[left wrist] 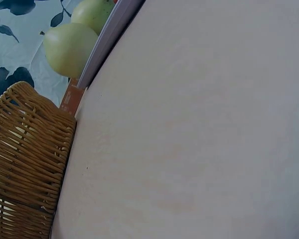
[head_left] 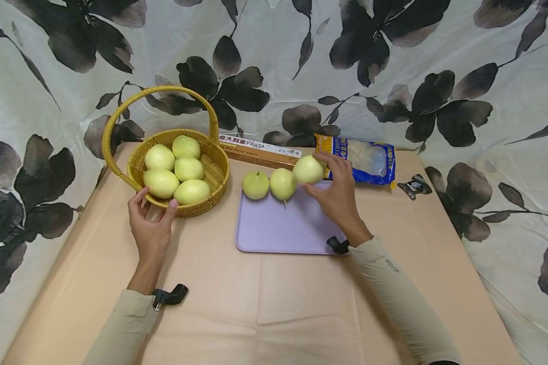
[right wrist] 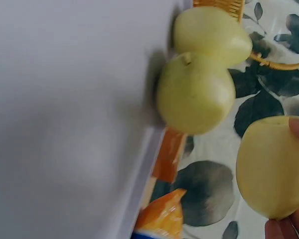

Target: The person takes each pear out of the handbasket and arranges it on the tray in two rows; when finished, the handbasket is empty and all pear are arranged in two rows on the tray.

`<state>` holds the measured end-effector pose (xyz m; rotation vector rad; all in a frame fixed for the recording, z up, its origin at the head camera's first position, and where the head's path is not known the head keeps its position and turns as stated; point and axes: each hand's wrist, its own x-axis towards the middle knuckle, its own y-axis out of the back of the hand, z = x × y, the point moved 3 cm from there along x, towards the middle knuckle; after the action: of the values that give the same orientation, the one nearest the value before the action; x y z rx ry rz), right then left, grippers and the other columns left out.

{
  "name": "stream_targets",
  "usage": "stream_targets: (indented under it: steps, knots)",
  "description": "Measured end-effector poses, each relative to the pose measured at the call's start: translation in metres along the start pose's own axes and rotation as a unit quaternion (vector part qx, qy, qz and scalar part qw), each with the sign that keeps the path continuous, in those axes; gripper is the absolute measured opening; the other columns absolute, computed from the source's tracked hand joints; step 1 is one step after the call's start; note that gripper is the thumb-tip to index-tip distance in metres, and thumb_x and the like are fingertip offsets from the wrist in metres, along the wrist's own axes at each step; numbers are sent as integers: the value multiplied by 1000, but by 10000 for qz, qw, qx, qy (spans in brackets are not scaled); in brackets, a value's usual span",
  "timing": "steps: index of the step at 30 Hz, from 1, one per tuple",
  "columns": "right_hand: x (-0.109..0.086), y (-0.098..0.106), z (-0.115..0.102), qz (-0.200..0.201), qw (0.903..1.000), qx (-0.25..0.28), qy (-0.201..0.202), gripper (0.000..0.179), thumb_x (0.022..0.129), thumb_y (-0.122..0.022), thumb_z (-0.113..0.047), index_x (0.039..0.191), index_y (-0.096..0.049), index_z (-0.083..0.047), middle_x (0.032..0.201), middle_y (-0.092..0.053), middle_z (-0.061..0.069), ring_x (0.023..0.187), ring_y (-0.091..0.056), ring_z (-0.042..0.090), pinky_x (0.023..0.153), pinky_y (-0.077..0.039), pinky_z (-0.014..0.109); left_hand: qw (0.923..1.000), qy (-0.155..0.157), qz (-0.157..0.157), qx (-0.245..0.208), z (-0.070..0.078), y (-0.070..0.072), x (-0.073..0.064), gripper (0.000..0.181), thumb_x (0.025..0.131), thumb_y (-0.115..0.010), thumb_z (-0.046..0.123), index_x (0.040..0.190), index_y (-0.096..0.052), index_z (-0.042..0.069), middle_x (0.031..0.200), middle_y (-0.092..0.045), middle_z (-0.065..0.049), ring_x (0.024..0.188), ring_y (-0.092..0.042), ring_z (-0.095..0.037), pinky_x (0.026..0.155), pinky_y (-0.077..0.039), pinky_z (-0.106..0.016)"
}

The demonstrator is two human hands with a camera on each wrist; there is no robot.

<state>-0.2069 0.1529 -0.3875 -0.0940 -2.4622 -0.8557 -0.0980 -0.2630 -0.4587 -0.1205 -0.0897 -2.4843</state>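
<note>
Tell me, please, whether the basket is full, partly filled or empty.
Partly filled: the basket holds five pale green fruits, with bare weave showing beside them.

L sleeve [head_left: 124, 324] & R sleeve [head_left: 404, 301] both beige, long, slightly creased. Sm. dark lettering [head_left: 392, 265] on R one, nr wrist end. L wrist cam [head_left: 172, 295] blk, curved, w/ sm. shiny bit; R wrist cam [head_left: 338, 246] also blk, partly hidden.

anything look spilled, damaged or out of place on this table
Nothing looks spilled or damaged. Mildly odd: a small black packet lies by itself near the right edge of the table, apart from the blue bag and the tray.
</note>
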Motion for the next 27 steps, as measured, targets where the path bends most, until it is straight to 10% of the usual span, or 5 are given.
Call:
stream_targets:
  steps: [27]
  knots:
    - [-7, -8, 55, -2069, 9721, 621, -911, 70, 83, -89, 1, 145, -58, -6, 148, -58, 17, 140, -55, 35, 118, -49, 50, 10000, 26, -7, -12, -1, 0, 1, 77, 90, -86, 17, 156, -45, 20, 172, -31, 3, 155, -37, -32, 119, -44, -61]
